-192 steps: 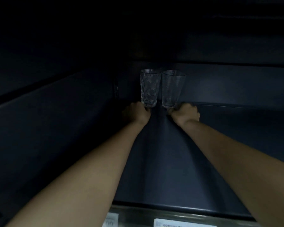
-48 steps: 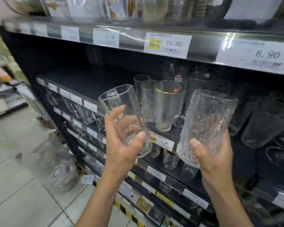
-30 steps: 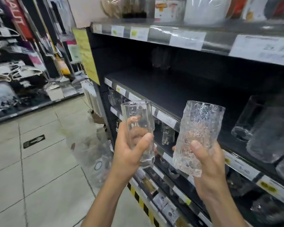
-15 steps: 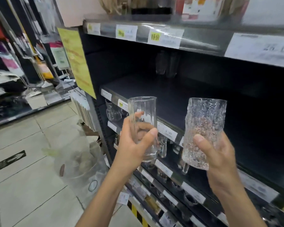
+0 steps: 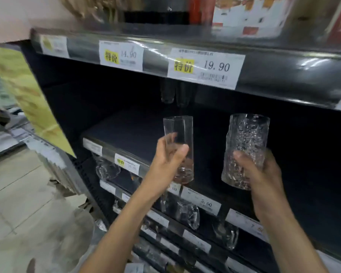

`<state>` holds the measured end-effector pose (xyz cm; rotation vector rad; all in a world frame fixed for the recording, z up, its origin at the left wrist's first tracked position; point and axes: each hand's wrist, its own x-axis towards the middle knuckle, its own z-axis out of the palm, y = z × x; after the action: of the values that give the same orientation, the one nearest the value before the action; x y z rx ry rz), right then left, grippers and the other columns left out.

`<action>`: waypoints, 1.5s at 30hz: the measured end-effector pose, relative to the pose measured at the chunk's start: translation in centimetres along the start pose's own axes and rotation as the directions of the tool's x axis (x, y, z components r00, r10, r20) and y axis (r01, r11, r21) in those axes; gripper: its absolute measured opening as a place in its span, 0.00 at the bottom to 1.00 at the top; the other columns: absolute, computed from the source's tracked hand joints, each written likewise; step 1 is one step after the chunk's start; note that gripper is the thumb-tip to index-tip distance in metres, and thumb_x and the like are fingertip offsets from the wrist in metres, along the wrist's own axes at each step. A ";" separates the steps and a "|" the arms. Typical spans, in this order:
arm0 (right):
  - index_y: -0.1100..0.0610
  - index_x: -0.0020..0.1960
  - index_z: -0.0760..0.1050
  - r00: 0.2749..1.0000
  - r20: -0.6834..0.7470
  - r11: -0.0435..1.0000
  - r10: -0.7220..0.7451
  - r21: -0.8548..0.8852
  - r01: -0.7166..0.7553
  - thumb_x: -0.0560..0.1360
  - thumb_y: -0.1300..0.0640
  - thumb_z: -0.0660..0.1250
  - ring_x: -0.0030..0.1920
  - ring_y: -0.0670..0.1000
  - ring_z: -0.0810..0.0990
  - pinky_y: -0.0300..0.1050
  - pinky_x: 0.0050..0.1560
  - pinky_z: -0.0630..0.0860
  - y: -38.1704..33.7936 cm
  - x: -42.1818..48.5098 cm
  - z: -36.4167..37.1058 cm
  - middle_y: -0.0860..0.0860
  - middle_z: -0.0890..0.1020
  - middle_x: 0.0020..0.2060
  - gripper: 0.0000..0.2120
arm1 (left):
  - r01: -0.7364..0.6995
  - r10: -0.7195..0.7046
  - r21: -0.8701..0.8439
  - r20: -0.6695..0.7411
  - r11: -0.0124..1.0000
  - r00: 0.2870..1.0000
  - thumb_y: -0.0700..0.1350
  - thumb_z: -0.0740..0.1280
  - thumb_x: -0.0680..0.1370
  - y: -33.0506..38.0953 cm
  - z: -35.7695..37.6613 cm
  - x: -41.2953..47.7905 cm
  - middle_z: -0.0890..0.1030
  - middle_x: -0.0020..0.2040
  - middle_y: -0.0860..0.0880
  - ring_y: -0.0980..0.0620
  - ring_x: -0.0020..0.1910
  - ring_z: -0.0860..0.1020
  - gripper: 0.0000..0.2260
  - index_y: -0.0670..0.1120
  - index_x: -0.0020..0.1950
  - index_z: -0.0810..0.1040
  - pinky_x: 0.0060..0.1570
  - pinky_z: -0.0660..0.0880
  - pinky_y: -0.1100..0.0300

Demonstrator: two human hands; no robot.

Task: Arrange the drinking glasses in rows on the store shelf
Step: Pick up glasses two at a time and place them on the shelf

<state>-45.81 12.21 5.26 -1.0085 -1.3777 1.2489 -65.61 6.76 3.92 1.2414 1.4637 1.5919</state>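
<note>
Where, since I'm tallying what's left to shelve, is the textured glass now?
In the head view, right of centre: the right hand grips the textured glass before the dark shelf, beside the smooth glass in the left hand.

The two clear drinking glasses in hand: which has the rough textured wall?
The wider textured clear glass in the right hand; the left hand holds a slim, smooth-walled clear glass.

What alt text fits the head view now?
A person's left hand grips a smooth glass and the right hand a textured glass, both upright before a dark store shelf. Price labels line the shelf edges.
</note>
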 end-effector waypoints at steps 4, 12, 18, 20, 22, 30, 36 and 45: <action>0.42 0.60 0.72 0.995 -0.098 0.997 0.006 -0.072 -0.014 0.68 0.50 0.77 0.47 0.37 0.83 0.33 0.44 0.76 0.4 1.6 0.0 0.42 0.83 0.51 0.24 | 0.046 -0.046 0.004 0.138 0.999 0.989 0.55 0.67 0.76 -0.8 -0.1 4.3 0.80 0.54 0.55 0.67 0.49 0.80 0.24 0.50 0.69 0.66 0.52 0.75 0.65; 0.47 0.64 0.69 0.973 -0.227 0.989 0.027 -0.135 -0.059 0.65 0.56 0.81 0.52 0.42 0.83 0.46 0.56 0.80 2.0 2.5 0.1 0.45 0.83 0.54 0.33 | 0.054 -0.068 0.044 0.411 0.998 0.909 0.41 0.73 0.76 -2.4 0.0 9.8 0.78 0.56 0.51 0.61 0.53 0.79 0.25 0.45 0.68 0.65 0.47 0.76 0.71; 0.51 0.65 0.68 0.959 -0.281 0.985 -0.012 -0.169 -0.037 0.65 0.60 0.81 0.54 0.44 0.82 0.46 0.59 0.79 2.6 3.8 1.1 0.46 0.82 0.55 0.35 | 0.007 -0.019 0.026 0.507 1.000 0.862 0.35 0.74 0.73 -3.4 0.0 13.2 0.75 0.55 0.51 0.58 0.54 0.78 0.25 0.45 0.64 0.65 0.51 0.78 0.63; 0.51 0.66 0.66 0.958 -0.284 0.981 -0.022 -0.193 -0.034 0.65 0.61 0.81 0.55 0.43 0.82 0.45 0.59 0.78 3.0 4.4 1.3 0.46 0.81 0.55 0.36 | 0.006 -0.014 0.016 0.528 1.000 0.849 0.37 0.74 0.73 -3.8 -0.1 14.5 0.76 0.54 0.50 0.57 0.54 0.78 0.25 0.46 0.65 0.66 0.51 0.77 0.64; 0.51 0.68 0.66 0.959 -0.283 0.978 -0.029 -0.208 -0.032 0.66 0.61 0.80 0.55 0.41 0.81 0.41 0.58 0.77 3.3 5.0 1.6 0.44 0.80 0.55 0.36 | 0.005 -0.026 0.041 0.549 0.999 0.835 0.41 0.76 0.73 -4.5 -0.3 16.0 0.77 0.57 0.48 0.55 0.56 0.78 0.27 0.48 0.68 0.67 0.55 0.76 0.62; 0.50 0.70 0.67 0.926 -0.373 0.958 -0.060 -0.282 -0.051 0.66 0.53 0.81 0.57 0.45 0.80 0.43 0.60 0.77 4.9 8.6 2.5 0.45 0.80 0.57 0.37 | -0.069 -0.003 0.131 0.486 0.989 0.874 0.48 0.79 0.70 -6.9 0.3 19.3 0.79 0.54 0.50 0.56 0.55 0.78 0.27 0.47 0.64 0.69 0.50 0.75 0.64; 0.53 0.66 0.65 0.916 -0.399 0.944 -0.044 -0.316 -0.092 0.65 0.48 0.81 0.57 0.45 0.80 0.45 0.62 0.77 5.5 12.1 3.0 0.47 0.80 0.58 0.37 | -0.099 0.058 0.081 0.404 0.992 0.913 0.47 0.80 0.69 -8.1 2.1 22.1 0.81 0.56 0.45 0.51 0.57 0.80 0.26 0.44 0.56 0.67 0.54 0.79 0.58; 0.51 0.59 0.74 0.899 -0.426 0.931 -0.105 -0.360 -0.062 0.67 0.50 0.80 0.49 0.39 0.80 0.31 0.45 0.75 6.2 17.5 2.8 0.41 0.81 0.49 0.25 | -0.150 0.097 0.108 0.385 0.983 0.918 0.51 0.80 0.68 -9.1 4.1 26.7 0.81 0.51 0.50 0.54 0.53 0.80 0.24 0.42 0.56 0.75 0.53 0.78 0.60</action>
<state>-51.85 29.60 1.45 -1.4290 -1.2733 0.6886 -72.49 34.20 0.57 1.6447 1.2796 1.2514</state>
